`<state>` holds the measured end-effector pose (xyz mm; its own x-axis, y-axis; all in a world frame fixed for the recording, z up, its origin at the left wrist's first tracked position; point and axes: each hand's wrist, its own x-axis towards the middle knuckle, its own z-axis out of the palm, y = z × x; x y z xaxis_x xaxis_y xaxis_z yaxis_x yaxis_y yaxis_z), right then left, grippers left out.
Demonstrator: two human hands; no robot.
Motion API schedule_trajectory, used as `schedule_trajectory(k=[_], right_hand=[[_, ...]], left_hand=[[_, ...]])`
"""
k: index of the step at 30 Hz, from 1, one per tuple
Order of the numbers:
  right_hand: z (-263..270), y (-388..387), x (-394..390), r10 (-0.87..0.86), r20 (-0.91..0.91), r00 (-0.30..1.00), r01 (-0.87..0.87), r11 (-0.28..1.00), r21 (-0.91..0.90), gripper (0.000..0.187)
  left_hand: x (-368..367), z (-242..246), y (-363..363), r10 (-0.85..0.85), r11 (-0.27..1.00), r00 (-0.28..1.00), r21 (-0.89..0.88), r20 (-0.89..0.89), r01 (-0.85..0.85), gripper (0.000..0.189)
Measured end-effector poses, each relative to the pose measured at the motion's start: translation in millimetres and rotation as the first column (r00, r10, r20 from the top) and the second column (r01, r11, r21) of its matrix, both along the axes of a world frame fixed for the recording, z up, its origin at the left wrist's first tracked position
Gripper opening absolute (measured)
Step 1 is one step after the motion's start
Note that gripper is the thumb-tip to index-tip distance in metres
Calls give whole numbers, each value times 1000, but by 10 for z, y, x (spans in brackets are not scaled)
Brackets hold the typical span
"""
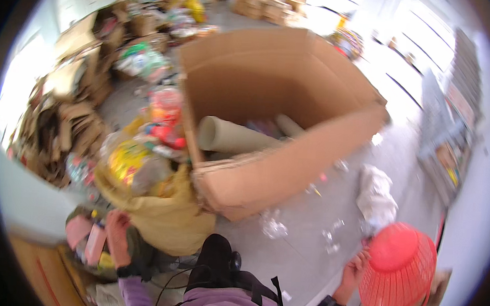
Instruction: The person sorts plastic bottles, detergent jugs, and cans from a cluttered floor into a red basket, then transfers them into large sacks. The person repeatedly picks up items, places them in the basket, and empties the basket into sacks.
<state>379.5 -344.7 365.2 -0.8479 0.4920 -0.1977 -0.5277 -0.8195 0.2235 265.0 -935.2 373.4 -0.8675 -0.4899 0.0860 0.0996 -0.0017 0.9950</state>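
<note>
My left hand (118, 231) is over a dark open bag with a pink box (95, 245) and mixed items in it; blur hides whether the fingers grip anything. At the lower right, my right hand (355, 267) has its fingers at the edge of a red plastic basket (399, 269), which is tipped with its base towards the camera. In front of me stands a large open cardboard box (277, 175) with a thick pale tube (241, 138) and other items inside. A yellow woven sack (170, 224) full of plastic packaging leans beside the box on its left.
Flattened cardboard (75, 131) is heaped along the left wall. A white bag (377, 197) and clear plastic scraps (273, 225) lie on the grey floor. Cardboard boxes (261, 8) are stacked at the back. A grey rack-like object (445, 142) stands along the right wall.
</note>
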Motion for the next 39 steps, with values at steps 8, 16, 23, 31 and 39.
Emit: schedule_trajectory(k=[8, 16, 23, 31, 39], right_hand=[[-774, -384, 1034, -205, 350, 914, 195, 979, 65, 13], [-1128, -590, 1654, -212, 782, 586, 558, 805, -200, 13], [-1490, -792, 1845, -229, 907, 354, 716, 690, -105, 13], [-1664, -883, 2301, -178, 967, 184, 771, 636, -29, 8], [-2313, 486, 2949, -160, 893, 421, 699, 684, -208, 7]], left_hand=[[-664, 689, 1635, -619, 751, 785, 276, -25, 600, 16], [-1003, 708, 3329, -987, 159, 129, 585, 93, 796, 14], [-1441, 650, 3994, -975, 211, 135, 530, 179, 821, 15], [-1541, 274, 5035, -958, 159, -24, 595, 287, 788, 16], [-1678, -175, 5824, -923, 321, 167, 458, 346, 829, 17]])
